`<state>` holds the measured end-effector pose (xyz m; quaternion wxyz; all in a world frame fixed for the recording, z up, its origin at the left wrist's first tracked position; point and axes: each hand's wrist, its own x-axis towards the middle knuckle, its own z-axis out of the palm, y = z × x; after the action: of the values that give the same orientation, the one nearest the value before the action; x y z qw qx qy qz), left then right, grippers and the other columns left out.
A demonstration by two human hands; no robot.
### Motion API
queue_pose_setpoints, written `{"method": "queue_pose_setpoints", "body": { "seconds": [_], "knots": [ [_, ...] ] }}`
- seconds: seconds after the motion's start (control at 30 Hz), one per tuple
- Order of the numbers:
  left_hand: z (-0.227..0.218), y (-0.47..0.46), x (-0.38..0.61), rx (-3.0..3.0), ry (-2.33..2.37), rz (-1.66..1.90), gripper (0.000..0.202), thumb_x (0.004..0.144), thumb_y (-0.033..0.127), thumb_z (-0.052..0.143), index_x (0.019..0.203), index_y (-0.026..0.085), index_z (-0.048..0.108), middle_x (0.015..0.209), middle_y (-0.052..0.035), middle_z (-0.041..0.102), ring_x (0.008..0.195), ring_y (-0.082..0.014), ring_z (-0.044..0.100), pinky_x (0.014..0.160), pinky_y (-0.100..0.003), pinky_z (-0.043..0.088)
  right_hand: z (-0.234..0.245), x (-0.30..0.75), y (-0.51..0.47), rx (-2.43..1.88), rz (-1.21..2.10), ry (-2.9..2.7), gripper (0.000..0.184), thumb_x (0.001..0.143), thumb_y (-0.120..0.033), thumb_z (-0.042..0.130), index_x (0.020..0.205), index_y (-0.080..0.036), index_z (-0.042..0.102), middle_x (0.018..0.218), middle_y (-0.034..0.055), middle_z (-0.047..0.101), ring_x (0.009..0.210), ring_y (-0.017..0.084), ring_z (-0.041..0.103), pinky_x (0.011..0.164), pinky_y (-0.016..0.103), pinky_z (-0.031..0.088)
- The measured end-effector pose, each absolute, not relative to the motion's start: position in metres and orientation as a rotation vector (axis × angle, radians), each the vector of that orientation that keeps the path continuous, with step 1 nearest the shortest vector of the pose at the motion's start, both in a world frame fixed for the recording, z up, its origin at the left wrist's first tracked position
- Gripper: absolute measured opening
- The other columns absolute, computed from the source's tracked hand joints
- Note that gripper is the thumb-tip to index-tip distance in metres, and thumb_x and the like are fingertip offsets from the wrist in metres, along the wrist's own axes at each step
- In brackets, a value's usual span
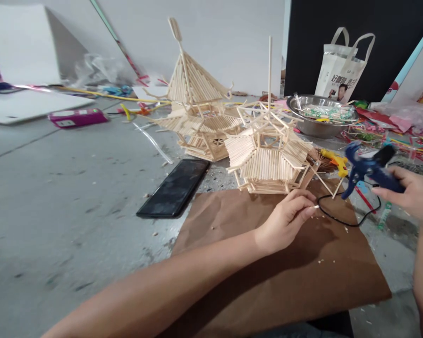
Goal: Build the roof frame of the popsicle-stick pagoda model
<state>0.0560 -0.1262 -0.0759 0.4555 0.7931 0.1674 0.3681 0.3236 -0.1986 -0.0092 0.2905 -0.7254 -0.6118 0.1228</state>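
My left hand (285,218) is closed in a pinch around a short pale wooden stick (316,206), with only its tip showing past my fingers. It is above a brown paper sheet (324,281). To the right, my right hand (411,190) grips a blue hand cutter (370,170), its jaws pointing left and blurred. Beyond my left hand stands a small pavilion model (268,162) made of thin sticks, with an upright stick on top. Behind it on the left is a second stick model (197,98) with a pointed roof.
A black phone (174,188) lies left of the paper. A yellow glue gun (334,161) and a black cable (350,224) are near the cutter. Farther back are a metal bowl (317,126) of wrapped sticks, a white bag (341,70) and a purple box (78,117).
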Motion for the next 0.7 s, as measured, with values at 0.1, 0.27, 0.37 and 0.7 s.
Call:
{"method": "queue_pose_setpoints", "body": {
  "seconds": [0.1, 0.27, 0.37, 0.7],
  "knots": [
    [-0.076, -0.124, 0.055, 2.015, 0.4, 0.942, 0.023, 0.09, 0.03, 0.039, 0.078, 0.016, 0.052, 0.115, -0.0127, 0.047, 0.114, -0.0185, 0.044, 0.097, -0.033, 0.036, -0.009, 0.314, -0.195, -1.59, 0.626, -1.383, 0.025, 0.064, -0.039, 0.069, 0.073, -0.023, 0.052, 0.043, -0.0073, 0.044, 0.036, 0.008, 0.037, 0.038, 0.024, 0.028],
    [-0.074, -0.129, 0.053, 1.93, 0.342, 0.817, 0.026, 0.091, 0.033, 0.038, 0.082, 0.016, 0.054, 0.107, -0.0114, 0.056, 0.11, -0.0189, 0.05, 0.094, -0.033, 0.041, -0.015, 0.278, -0.178, -1.261, 1.083, -1.214, 0.021, 0.062, -0.032, 0.069, 0.073, -0.021, 0.055, 0.043, -0.0071, 0.048, 0.029, 0.006, 0.035, 0.032, 0.021, 0.02],
    [-0.074, -0.135, 0.054, 1.736, 0.42, 0.621, 0.023, 0.087, 0.035, 0.043, 0.078, 0.015, 0.051, 0.072, -0.0032, 0.059, 0.066, -0.0115, 0.059, 0.065, -0.025, 0.049, -0.023, 0.261, -0.169, -1.148, 1.165, -1.155, 0.016, 0.062, -0.026, 0.066, 0.074, -0.02, 0.057, 0.044, -0.0059, 0.051, 0.033, 0.008, 0.043, 0.036, 0.022, 0.025],
    [-0.072, -0.136, 0.062, 1.119, 0.571, 0.68, 0.038, 0.081, 0.057, 0.044, 0.077, 0.02, 0.035, 0.058, 0.0063, 0.05, 0.037, -0.0073, 0.051, 0.038, -0.018, 0.039, -0.048, 0.264, -0.167, -1.247, 1.068, -1.052, 0.02, 0.058, -0.028, 0.061, 0.074, -0.022, 0.052, 0.051, -0.007, 0.046, 0.033, 0.006, 0.034, 0.037, 0.023, 0.022]
  ]
}}
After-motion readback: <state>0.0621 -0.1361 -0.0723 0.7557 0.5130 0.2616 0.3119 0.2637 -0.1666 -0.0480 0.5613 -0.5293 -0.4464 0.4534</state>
